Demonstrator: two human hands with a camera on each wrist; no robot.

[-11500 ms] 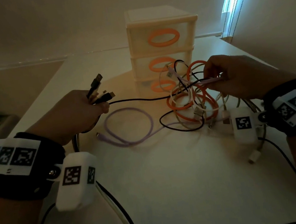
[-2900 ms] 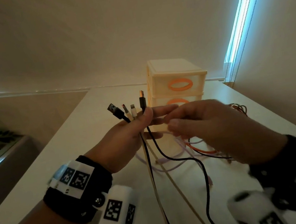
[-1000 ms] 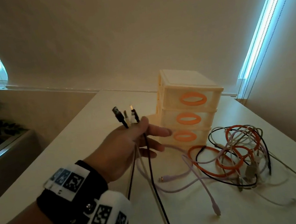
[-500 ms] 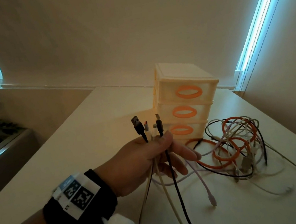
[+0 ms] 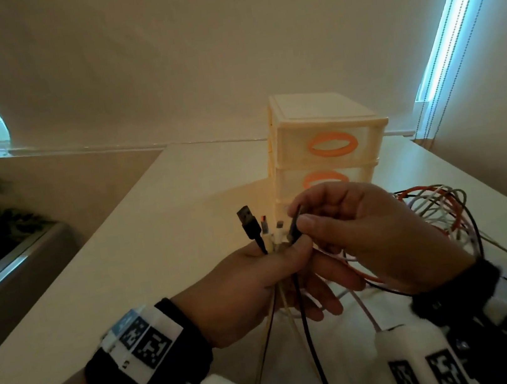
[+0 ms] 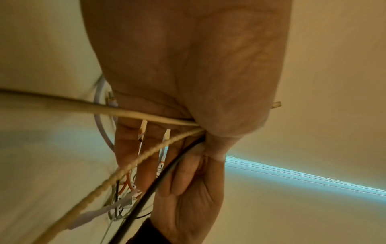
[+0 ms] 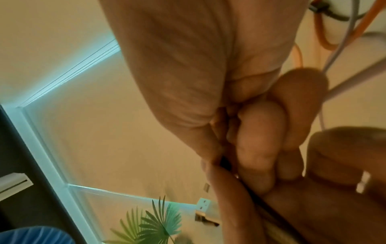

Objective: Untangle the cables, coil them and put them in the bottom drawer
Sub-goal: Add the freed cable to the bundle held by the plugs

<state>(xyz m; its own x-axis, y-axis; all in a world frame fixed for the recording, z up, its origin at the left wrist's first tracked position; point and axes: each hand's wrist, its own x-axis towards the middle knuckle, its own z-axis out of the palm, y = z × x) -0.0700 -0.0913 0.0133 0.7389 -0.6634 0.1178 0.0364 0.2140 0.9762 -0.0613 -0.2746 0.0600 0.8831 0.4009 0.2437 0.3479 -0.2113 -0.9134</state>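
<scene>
Above the table (image 5: 158,225), left hand (image 5: 259,286) grips four cable ends (image 5: 271,232); right hand (image 5: 367,234) pinches one black plug (image 5: 294,230).

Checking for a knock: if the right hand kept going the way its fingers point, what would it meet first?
Probably the upright plugs bunched in the left hand; the right hand already pinches the black plug nearest it. Depth is unclear.

Smooth and braided cables beside a translucent plastic drawer unit on a matt table.
One cream cable (image 6: 133,163) has a ribbed, braided cloth-like sheath; the black cable (image 6: 160,175) looks smooth and slightly glossy. The drawer unit (image 5: 319,136) is cream plastic with orange handles; the table (image 5: 158,225) is smooth, pale, matt.
</scene>
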